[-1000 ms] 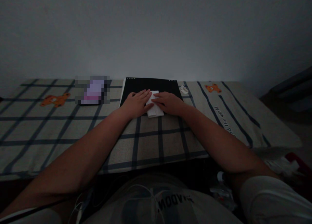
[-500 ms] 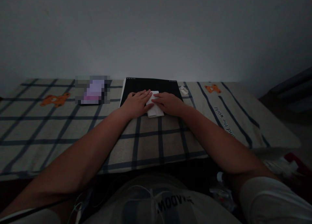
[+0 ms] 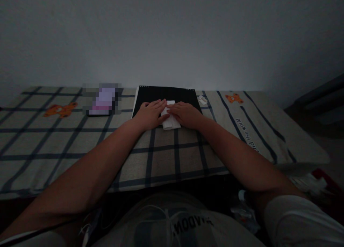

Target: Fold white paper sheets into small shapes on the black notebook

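A folded white paper tissue (image 3: 172,124) lies over the near edge of a black notebook (image 3: 166,93) with small holes along its far edge. My left hand (image 3: 152,114) rests flat on the notebook, its fingertips and thumb touching the left side of the tissue. From the other side my right hand (image 3: 186,114) lies with its fingers stretched over the right side of the tissue. Both hands are open and press down rather than grip. The palms hide much of the notebook's near half.
A phone (image 3: 103,100), partly blurred out, lies left of the notebook. A small crumpled white scrap (image 3: 202,100) sits just right of it. The checked tablecloth (image 3: 163,161) has bear prints. A grey wall (image 3: 172,39) rises behind, and a bottle (image 3: 243,204) is below the table's edge.
The right fingers have shifted slightly on the tissue. The left hand, tissue and notebook look the same.
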Available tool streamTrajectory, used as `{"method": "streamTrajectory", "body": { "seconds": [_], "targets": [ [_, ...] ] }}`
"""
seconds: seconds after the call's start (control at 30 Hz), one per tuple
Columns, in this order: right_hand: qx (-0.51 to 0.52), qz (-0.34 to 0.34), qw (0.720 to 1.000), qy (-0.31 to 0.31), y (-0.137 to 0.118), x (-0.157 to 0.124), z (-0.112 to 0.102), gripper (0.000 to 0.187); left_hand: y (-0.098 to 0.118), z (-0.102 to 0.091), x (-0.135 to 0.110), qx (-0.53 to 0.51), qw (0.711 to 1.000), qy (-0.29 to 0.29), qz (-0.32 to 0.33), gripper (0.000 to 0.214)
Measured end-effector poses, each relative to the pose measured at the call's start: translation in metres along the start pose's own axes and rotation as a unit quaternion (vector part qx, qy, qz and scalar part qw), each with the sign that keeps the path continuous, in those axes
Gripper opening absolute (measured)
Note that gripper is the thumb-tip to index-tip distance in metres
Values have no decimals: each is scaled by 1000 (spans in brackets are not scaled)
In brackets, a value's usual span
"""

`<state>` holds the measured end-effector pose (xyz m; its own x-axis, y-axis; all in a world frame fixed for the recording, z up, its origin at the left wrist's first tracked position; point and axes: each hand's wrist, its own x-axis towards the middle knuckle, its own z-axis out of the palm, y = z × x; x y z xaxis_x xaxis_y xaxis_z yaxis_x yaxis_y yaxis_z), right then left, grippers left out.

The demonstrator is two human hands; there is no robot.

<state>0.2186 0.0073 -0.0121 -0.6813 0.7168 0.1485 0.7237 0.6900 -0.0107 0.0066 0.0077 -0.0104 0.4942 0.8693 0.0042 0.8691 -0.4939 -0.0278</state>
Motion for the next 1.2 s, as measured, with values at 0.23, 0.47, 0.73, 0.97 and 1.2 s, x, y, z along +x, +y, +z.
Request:
{"method": "streamTrajectory", "body": {
  "seconds": [0.23, 0.47, 0.73, 0.97, 1.2],
  "targets": [
    [6, 7, 1000, -7, 0, 2, 0, 43, 1, 1, 1, 2, 1000, 3, -3, 67],
    [11, 21, 1000, -17, -2, 3, -3, 45, -2, 1, 2, -26, 1000, 10, 2, 66],
    [-2, 36, 999, -15, -4, 3, -4, 49, -17, -2, 6, -68, 987, 143, -1, 51],
    [-1, 39, 999, -4, 2, 5, 7, 47, -17, 3, 8, -18, 997, 76, 21, 53],
    [5, 34, 999, -13, -1, 3, 2, 46, -17, -3, 7, -33, 998, 54, -3, 52]
  ]
}}
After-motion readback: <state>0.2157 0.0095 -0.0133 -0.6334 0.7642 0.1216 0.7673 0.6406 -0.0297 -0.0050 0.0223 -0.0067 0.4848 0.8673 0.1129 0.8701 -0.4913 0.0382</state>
